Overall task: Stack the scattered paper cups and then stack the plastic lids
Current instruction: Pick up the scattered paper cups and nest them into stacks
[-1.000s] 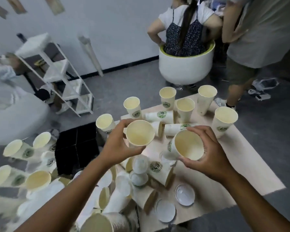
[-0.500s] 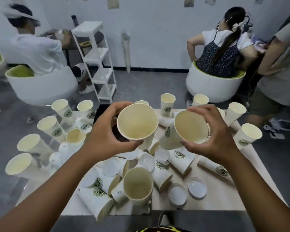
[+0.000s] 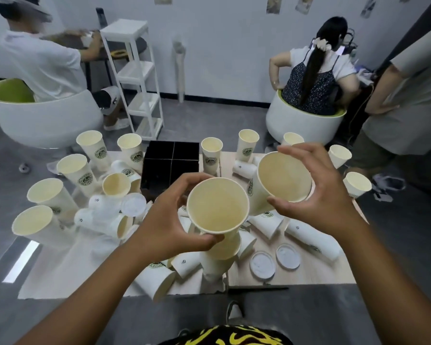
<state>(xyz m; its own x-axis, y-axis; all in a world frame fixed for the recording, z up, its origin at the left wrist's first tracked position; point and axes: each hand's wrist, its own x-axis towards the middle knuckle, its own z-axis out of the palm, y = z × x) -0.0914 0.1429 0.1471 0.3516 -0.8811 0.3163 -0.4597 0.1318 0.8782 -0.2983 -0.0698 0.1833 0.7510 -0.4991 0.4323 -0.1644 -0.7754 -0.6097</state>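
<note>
2 cups [image 3: 217, 205], 1 per hand.

The paper cups [image 3: 210, 155] are white outside with a green round logo, pale cream inside. The lids [image 3: 262, 265] are translucent white, the counter [image 3: 296, 275] light wood, the divided box [image 3: 171, 165] black.

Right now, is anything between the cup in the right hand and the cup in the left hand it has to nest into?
Nothing visible. The right hand holds its paper cup beside the left hand's cup, whose open mouth is empty. The walls appear to touch.
</note>
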